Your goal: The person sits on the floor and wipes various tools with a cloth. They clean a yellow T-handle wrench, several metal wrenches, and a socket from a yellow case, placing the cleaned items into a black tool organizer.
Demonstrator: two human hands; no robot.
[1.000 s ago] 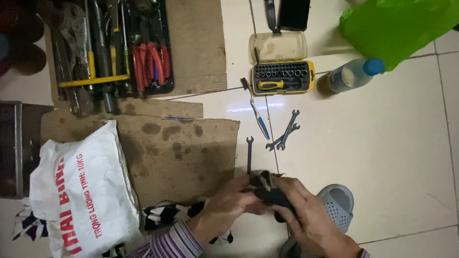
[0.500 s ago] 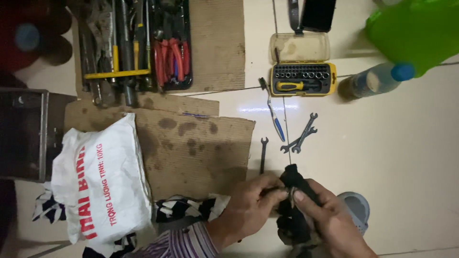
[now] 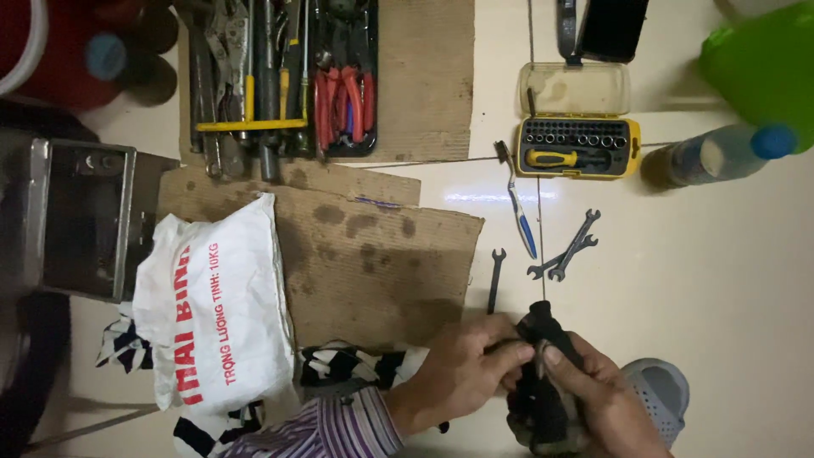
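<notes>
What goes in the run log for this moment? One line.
left hand: grips black part | right hand: grips black part | small spanner: on floor nearby

We see a black, elongated handle-shaped tool (image 3: pixel 547 373), dark and ribbed, held roughly upright between both hands low over the pale tiled floor (image 3: pixel 729 297), its rounded top end poking free.

Three wrenches (image 3: pixel 560 254), one toothbrush (image 3: pixel 517 203) (blue), one bottle (image 3: pixel 721 153)

1. Both hands, left hand (image 3: pixel 462 373) and right hand (image 3: pixel 606 399), grip a black part (image 3: pixel 551 373).
2. A small wrench (image 3: pixel 495 280) lies just above the part.
3. A stained cardboard sheet (image 3: pixel 373 263) lies left of it.
</notes>
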